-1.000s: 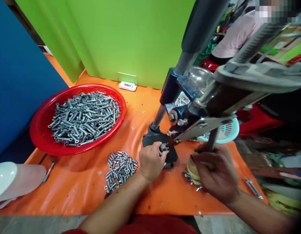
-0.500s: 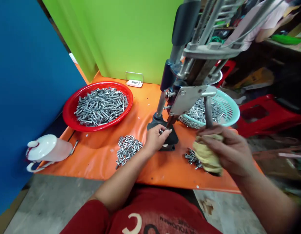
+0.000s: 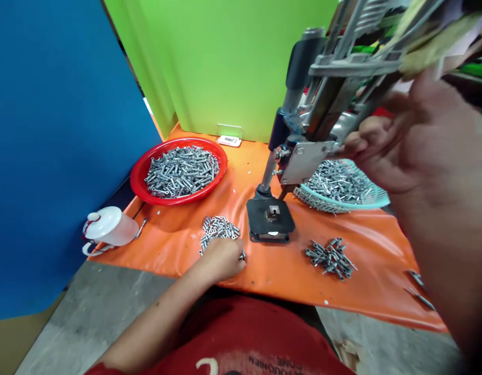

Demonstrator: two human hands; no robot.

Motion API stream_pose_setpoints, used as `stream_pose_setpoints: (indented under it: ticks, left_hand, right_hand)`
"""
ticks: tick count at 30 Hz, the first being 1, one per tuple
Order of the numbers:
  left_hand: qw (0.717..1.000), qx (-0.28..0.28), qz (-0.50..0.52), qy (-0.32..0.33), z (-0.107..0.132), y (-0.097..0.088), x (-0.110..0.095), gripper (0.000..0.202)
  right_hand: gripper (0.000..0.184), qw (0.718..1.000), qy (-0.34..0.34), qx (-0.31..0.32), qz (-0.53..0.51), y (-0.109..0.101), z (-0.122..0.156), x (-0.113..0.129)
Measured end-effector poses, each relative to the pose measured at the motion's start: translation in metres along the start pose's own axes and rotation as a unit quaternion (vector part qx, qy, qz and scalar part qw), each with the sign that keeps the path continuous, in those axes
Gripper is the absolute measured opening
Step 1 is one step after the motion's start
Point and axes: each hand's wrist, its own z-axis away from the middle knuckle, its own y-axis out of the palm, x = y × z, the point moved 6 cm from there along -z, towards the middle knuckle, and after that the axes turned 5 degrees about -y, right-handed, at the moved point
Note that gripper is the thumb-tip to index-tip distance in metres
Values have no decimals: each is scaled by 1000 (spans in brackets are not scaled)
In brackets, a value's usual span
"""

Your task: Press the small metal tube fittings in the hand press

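My left hand is over the near edge of a heap of small metal sleeves. Its fingers curl down and are mostly hidden, so what they pinch does not show. On the right, my right hand is raised, fingers bent around the lever of a hand press. Yellow cloth wraps the lever's upper end. The press's black base carries a small metal block with no hand at it. A metal plate is fixed to the tilted press head above.
A red basin of metal tubes stands at the back left, a mint basket of metal parts behind the press. Metal pieces are piled right of the base. A white lidded jug lies at the left edge. Green and blue panels border the table.
My left hand has moved from the press base down and left to the sleeve heap. My right hand has swung the cloth-wrapped lever up and to the right. The view has shifted slightly.
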Motion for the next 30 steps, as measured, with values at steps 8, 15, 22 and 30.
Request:
stream_pose_setpoints:
  ticks: [8, 15, 22, 30]
  left_hand:
    - [997, -50, -32, -53, -11, 7, -2, 15]
    - [949, -30, 304, -75, -30, 1, 9, 8]
    - [786, 59, 601, -133, -28, 18, -5, 23]
    - [730, 86, 665, -134, -22, 34, -12, 21]
  right_hand:
    - [30, 990, 65, -68, -100, 1, 75, -45]
    - [23, 957, 137, 244, 72, 57, 180, -82]
    - [24, 946, 178, 267, 49, 96, 228, -113]
    - [27, 947, 241, 205, -47, 92, 233, -116]
